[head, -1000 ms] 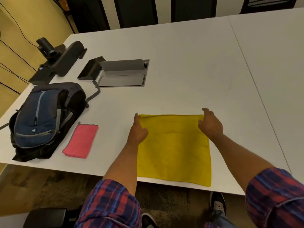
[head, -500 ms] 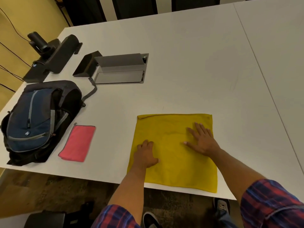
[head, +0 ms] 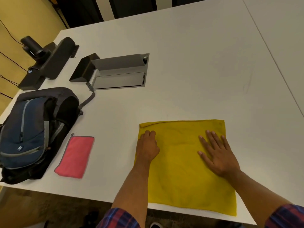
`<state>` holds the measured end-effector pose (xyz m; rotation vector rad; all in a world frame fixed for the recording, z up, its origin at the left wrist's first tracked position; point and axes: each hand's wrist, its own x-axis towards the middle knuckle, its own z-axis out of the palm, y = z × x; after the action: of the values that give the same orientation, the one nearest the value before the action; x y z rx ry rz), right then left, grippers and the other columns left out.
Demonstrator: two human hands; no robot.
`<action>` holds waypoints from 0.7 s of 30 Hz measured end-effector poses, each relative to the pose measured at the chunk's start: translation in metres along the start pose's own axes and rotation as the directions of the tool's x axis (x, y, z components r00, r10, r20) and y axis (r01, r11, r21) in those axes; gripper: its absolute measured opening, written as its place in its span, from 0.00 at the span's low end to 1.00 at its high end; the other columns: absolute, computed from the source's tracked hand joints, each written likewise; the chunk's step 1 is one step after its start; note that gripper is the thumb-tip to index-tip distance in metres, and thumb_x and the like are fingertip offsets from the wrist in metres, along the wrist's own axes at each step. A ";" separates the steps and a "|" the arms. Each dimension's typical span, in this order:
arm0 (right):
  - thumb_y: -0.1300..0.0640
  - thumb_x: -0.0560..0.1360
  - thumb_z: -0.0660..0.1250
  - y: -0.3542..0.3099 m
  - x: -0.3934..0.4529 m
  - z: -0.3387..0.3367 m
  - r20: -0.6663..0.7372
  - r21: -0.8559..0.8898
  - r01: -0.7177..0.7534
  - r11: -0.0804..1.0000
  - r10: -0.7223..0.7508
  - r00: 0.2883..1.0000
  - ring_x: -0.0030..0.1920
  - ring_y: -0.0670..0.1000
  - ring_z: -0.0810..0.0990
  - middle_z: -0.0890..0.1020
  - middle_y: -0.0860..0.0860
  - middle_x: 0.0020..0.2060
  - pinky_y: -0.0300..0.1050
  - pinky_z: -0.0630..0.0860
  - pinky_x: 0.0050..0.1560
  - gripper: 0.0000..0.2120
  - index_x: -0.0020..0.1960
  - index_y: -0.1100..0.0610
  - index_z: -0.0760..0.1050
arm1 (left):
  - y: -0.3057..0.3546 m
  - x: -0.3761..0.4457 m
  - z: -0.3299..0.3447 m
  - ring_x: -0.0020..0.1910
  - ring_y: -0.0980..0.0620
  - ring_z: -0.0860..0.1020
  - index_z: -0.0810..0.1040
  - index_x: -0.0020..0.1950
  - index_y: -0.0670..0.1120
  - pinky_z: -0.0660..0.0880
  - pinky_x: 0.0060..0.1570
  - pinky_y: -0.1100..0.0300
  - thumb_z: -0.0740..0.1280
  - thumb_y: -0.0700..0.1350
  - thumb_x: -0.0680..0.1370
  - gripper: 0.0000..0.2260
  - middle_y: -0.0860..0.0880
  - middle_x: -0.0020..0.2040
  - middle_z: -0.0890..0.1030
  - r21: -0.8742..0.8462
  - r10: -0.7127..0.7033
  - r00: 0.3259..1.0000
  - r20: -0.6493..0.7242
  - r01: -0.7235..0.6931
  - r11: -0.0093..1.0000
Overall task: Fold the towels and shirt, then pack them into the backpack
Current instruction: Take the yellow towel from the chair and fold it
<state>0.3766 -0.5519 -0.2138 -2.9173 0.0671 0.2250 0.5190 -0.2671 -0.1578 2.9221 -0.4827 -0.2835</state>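
A yellow towel (head: 184, 175) lies flat near the front edge of the white table (head: 189, 63), its near edge hanging slightly over. My left hand (head: 147, 145) rests on the towel's left side near the far left corner, fingers bent down onto the cloth. My right hand (head: 217, 153) lies flat on the towel's right half with fingers spread. A folded pink towel (head: 74, 156) lies to the left, beside the dark blue and black backpack (head: 32, 130), which lies on its back at the table's left end.
A grey open cable box (head: 120, 71) is set into the table behind the backpack, with a black wedge-shaped block (head: 83, 68) beside it. A black speaker bar and camera (head: 49, 61) stand at the far left corner. A seam (head: 269, 51) runs down the table's right side.
Both hands came back from the towel's far corners onto its surface. My left hand then slid toward the far left corner while my right hand stayed flat on the right half.
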 end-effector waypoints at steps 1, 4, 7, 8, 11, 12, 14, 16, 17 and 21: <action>0.35 0.82 0.44 0.000 0.000 0.000 -0.001 0.001 0.000 1.000 0.000 1.000 0.81 0.54 0.39 0.41 0.52 0.82 0.62 0.47 0.79 0.33 0.82 0.48 0.41 | -0.001 0.008 0.000 0.58 0.42 0.74 0.74 0.65 0.44 0.73 0.52 0.50 0.62 0.45 0.81 0.14 0.43 0.62 0.75 0.000 0.008 1.000 0.010 -0.008 1.000; 0.35 0.82 0.43 0.000 0.000 0.000 -0.003 -0.011 0.002 1.000 -0.002 1.000 0.81 0.54 0.40 0.41 0.52 0.82 0.63 0.48 0.79 0.33 0.82 0.48 0.41 | -0.007 0.029 0.000 0.63 0.42 0.72 0.71 0.69 0.44 0.71 0.57 0.50 0.61 0.48 0.82 0.17 0.43 0.67 0.72 0.044 0.009 0.997 0.076 -0.013 0.999; 0.35 0.82 0.42 0.001 -0.001 0.000 -0.009 0.007 0.001 1.000 -0.001 1.000 0.81 0.54 0.40 0.42 0.52 0.82 0.63 0.49 0.79 0.33 0.82 0.48 0.42 | -0.016 0.048 -0.006 0.75 0.42 0.63 0.60 0.79 0.43 0.66 0.68 0.47 0.59 0.49 0.83 0.25 0.42 0.78 0.62 0.059 0.015 0.995 0.102 -0.021 0.998; 0.35 0.82 0.42 0.000 -0.001 -0.001 -0.008 0.011 0.002 1.000 -0.002 1.000 0.81 0.54 0.40 0.42 0.52 0.82 0.63 0.49 0.79 0.33 0.82 0.48 0.42 | -0.019 0.054 -0.009 0.78 0.43 0.58 0.56 0.80 0.42 0.63 0.71 0.46 0.58 0.48 0.83 0.27 0.43 0.80 0.57 0.040 0.000 0.994 0.105 -0.004 0.999; 0.35 0.82 0.42 0.000 0.000 -0.002 -0.005 0.013 0.003 1.000 -0.003 1.000 0.81 0.53 0.40 0.42 0.52 0.82 0.63 0.50 0.79 0.33 0.82 0.47 0.41 | -0.028 0.066 -0.013 0.80 0.45 0.54 0.53 0.81 0.42 0.59 0.74 0.45 0.57 0.48 0.83 0.28 0.45 0.82 0.53 -0.028 -0.071 0.990 0.125 0.075 0.997; 0.35 0.82 0.42 0.000 0.000 -0.002 -0.007 0.014 0.003 1.000 -0.003 1.000 0.81 0.53 0.40 0.41 0.52 0.82 0.63 0.50 0.79 0.33 0.82 0.47 0.41 | -0.030 0.065 -0.012 0.79 0.45 0.56 0.55 0.81 0.42 0.60 0.74 0.45 0.58 0.47 0.83 0.28 0.44 0.81 0.55 -0.051 -0.077 0.994 0.081 0.081 0.995; 0.36 0.82 0.42 0.000 0.000 -0.003 -0.006 0.012 0.001 1.000 -0.001 1.000 0.81 0.53 0.40 0.42 0.52 0.82 0.63 0.50 0.79 0.33 0.82 0.48 0.42 | -0.026 0.054 -0.006 0.73 0.43 0.68 0.67 0.76 0.42 0.68 0.68 0.46 0.63 0.43 0.80 0.24 0.41 0.75 0.68 -0.075 -0.071 0.988 -0.137 0.061 0.995; 0.36 0.82 0.43 -0.001 -0.001 -0.003 -0.006 0.015 0.001 1.000 -0.001 1.000 0.81 0.54 0.41 0.42 0.52 0.82 0.63 0.50 0.79 0.33 0.82 0.48 0.42 | -0.021 0.037 0.007 0.55 0.43 0.76 0.77 0.61 0.43 0.73 0.51 0.50 0.66 0.41 0.76 0.14 0.43 0.58 0.77 -0.070 -0.048 0.935 -0.351 0.025 0.997; 0.36 0.82 0.42 -0.001 -0.001 -0.003 -0.006 0.015 0.001 1.000 -0.001 1.000 0.81 0.54 0.41 0.42 0.52 0.82 0.63 0.50 0.79 0.33 0.82 0.48 0.43 | -0.017 0.030 0.012 0.47 0.44 0.76 0.78 0.53 0.43 0.71 0.44 0.53 0.66 0.40 0.74 0.08 0.45 0.51 0.77 -0.070 -0.022 0.915 -0.402 -0.007 0.998; 0.36 0.82 0.43 -0.001 -0.002 -0.003 -0.017 0.013 0.003 1.000 -0.003 1.000 0.81 0.53 0.40 0.42 0.51 0.82 0.62 0.50 0.79 0.32 0.82 0.47 0.42 | -0.011 0.028 0.032 0.50 0.41 0.77 0.78 0.55 0.42 0.75 0.44 0.51 0.65 0.41 0.71 0.13 0.43 0.53 0.78 -0.077 0.067 0.948 -0.310 -0.096 0.992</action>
<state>0.3751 -0.5512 -0.2106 -2.9066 0.0662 0.1987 0.5413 -0.2705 -0.1956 2.7759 -0.5228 0.1561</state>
